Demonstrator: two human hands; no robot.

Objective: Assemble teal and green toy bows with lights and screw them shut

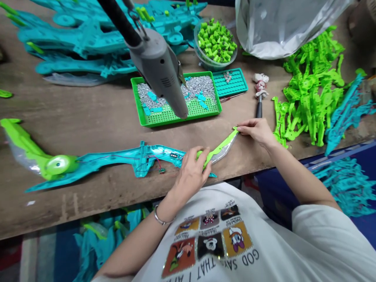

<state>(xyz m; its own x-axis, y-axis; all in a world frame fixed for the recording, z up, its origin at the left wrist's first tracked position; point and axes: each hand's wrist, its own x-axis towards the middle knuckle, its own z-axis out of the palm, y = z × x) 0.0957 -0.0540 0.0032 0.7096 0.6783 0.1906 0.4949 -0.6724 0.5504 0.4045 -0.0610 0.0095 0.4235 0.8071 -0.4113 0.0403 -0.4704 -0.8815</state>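
Note:
A turquoise toy bow lies across the table in front of me, with wires and a small circuit board on its middle part. One green bow limb with a clear plastic edge is at its left end. Another green bow limb angles up at the right end. My left hand grips the joint of that right limb, its fingers closed over the green part and hiding most of the joint. At the limb's tip, my right hand pinches the green end between thumb and fingers.
Over the table hangs a grey electric screwdriver. Behind it stand a green tray of screws and a clear bowl of green pieces. Turquoise bow bodies pile up back left, green parts at right.

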